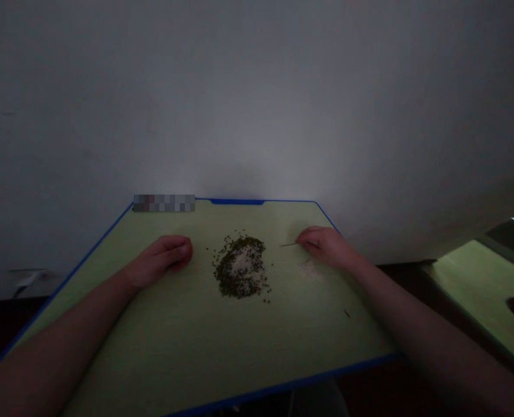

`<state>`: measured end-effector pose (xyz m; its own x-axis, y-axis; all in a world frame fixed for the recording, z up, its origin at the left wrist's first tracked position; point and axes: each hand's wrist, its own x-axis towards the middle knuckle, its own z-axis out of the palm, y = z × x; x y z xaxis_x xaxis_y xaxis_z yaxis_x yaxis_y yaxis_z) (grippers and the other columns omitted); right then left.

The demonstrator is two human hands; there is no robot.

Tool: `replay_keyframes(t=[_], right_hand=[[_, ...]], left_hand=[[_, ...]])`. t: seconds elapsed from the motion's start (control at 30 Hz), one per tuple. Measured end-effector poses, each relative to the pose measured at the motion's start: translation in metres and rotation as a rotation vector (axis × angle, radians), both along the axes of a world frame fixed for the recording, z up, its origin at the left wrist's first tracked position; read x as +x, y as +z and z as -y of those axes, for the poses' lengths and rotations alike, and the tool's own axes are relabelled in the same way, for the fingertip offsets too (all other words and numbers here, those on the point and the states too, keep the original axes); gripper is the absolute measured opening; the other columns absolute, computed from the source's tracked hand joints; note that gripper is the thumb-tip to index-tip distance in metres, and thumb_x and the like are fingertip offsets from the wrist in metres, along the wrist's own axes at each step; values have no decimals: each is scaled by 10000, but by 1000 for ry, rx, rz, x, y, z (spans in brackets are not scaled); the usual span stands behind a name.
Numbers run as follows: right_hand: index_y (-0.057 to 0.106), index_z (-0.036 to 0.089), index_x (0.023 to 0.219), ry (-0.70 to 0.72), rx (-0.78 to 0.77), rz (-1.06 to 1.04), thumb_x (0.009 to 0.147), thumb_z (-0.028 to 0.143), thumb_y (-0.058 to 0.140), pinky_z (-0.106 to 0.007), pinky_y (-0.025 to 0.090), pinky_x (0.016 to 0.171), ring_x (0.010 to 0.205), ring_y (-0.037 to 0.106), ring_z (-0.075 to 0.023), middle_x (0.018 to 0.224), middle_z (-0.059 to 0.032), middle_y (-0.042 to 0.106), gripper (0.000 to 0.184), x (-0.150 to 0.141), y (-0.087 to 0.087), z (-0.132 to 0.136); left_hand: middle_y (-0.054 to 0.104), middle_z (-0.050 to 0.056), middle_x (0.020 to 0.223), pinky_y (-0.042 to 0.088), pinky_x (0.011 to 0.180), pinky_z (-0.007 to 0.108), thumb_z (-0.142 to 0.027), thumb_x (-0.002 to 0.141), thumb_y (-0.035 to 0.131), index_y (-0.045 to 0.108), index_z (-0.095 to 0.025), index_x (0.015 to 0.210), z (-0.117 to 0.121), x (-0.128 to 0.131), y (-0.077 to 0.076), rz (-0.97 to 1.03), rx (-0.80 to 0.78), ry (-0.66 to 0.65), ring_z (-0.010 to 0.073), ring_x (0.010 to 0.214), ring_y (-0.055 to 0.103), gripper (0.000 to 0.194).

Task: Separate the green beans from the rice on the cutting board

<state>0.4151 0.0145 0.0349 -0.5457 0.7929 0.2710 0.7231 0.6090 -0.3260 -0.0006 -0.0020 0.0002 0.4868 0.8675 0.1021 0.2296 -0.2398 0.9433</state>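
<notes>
A mixed pile of small green beans (228,285) and pale rice-like grains (241,263) lies mid-table, with loose beans scattered round its edge. My right hand (321,243) is right of the pile, fingers pinched on a thin, pale tool that looks like tweezers (288,244). The tool's tip points left toward the pile, apart from it. Just below that hand lies a small heap of pale grains (309,269). To the left of the pile, my left hand (167,253) rests on the table in a loose fist, with nothing visible in it.
The pale green tabletop (174,336) has a blue rim. A blurred-out strip (164,203) lies at its back left corner. A small dark sliver (346,313) lies at the right. Behind stands a plain wall (248,116); another green table (478,278) is at far right.
</notes>
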Motion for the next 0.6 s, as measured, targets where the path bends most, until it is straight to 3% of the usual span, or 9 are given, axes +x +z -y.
replay_keyframes(t=[0.17, 0.3, 0.47, 0.6], right_hand=[[720, 222, 921, 128, 39, 71, 851, 118, 478, -290, 511, 757, 874, 659, -168, 943, -57, 710, 272, 18, -2, 37], [720, 243, 948, 104, 32, 53, 870, 147, 478, -305, 519, 767, 898, 663, -175, 967, -51, 714, 272, 29, -1, 57], [709, 236, 969, -12, 74, 81, 870, 158, 474, -318, 508, 804, 912, 655, -179, 978, -50, 711, 267, 15, 6, 51], [708, 210, 975, 50, 116, 115, 873, 140, 464, -308, 498, 797, 896, 654, -180, 972, -57, 711, 273, -16, 11, 36]], left_hand=[[423, -26, 538, 296, 484, 233, -438, 834, 480, 470, -167, 606, 1, 1, 1, -10, -5, 3, 104, 506, 371, 355], [430, -24, 543, 304, 489, 234, -442, 837, 488, 474, -166, 601, 0, 1, 1, 4, 1, -3, 105, 510, 378, 364], [432, -18, 540, 311, 479, 236, -477, 838, 479, 474, -168, 603, -1, 1, 0, -9, 10, 5, 110, 507, 381, 389], [425, -20, 541, 310, 474, 228, -489, 837, 480, 466, -165, 604, 0, 1, 1, -8, 6, 6, 105, 504, 381, 399]])
